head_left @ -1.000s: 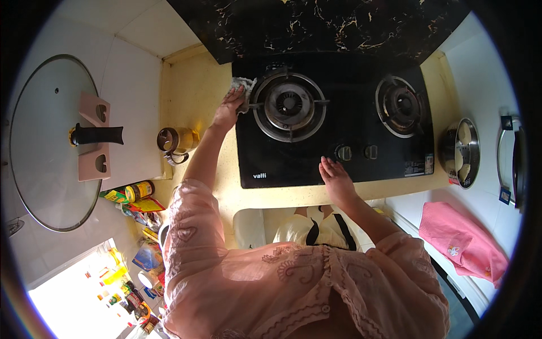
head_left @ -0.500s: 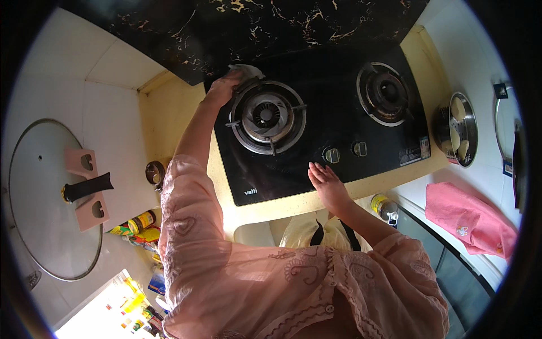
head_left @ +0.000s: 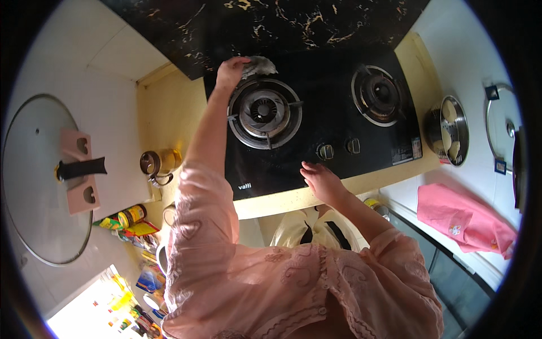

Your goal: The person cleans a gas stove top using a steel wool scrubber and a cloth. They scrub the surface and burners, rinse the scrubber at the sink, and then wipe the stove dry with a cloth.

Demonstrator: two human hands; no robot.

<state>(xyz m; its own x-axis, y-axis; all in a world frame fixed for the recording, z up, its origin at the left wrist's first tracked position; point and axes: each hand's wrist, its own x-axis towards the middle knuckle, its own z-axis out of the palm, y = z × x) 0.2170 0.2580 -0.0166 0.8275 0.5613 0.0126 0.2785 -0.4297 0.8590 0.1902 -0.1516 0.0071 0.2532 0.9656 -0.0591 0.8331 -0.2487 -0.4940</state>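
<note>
Behind the left burner (head_left: pixel 263 111) of a black glass gas stove (head_left: pixel 330 85), my left hand (head_left: pixel 231 72) grips a grey-white cloth (head_left: pixel 260 66). The cloth lies bunched on the glass near the back edge, just past the pan support. My right hand (head_left: pixel 323 182) rests at the stove's front edge, below the two control knobs (head_left: pixel 325 151). Its fingers are stretched out and hold nothing. The right burner (head_left: pixel 384 95) stands apart from both hands.
A steel pot (head_left: pixel 449 130) with pale pieces in it stands right of the stove. On the left are a glass jar with a brown lid (head_left: pixel 160 162) and a hanging glass lid (head_left: pixel 45 226). A pink towel (head_left: pixel 460 220) hangs at the right. Marbled black panel (head_left: pixel 271 25) rises behind.
My left hand has moved the cloth rightward along the back of the left burner. The view has shifted slightly, and my right hand stays near the front edge.
</note>
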